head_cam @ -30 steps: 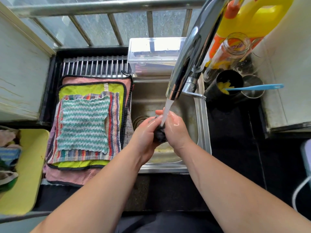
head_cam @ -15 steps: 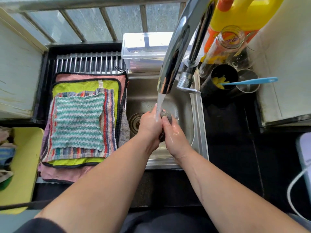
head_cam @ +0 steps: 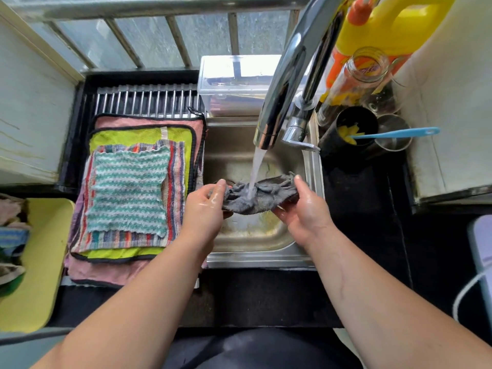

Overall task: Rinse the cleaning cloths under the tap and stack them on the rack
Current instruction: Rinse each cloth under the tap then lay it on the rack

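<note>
Stretching grey cloth (head_cam: 262, 194) between left hand (head_cam: 203, 209) and right hand (head_cam: 306, 211).

We see a wet grey cloth (head_cam: 262, 194) stretched crumpled over the sink's (head_cam: 311, 166) middle, under the tap's (head_cam: 282, 83) stream. Four rinsed cloths (head_cam: 127, 187) lie stacked flat on the rack (head_cam: 146, 101), covering its near edge.

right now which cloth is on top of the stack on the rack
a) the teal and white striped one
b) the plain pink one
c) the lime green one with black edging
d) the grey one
a, the teal and white striped cloth lies uppermost on the rack, over the multicolour striped, lime green and pink ones; the grey cloth is under the tap, held by the left hand and right hand.
</note>
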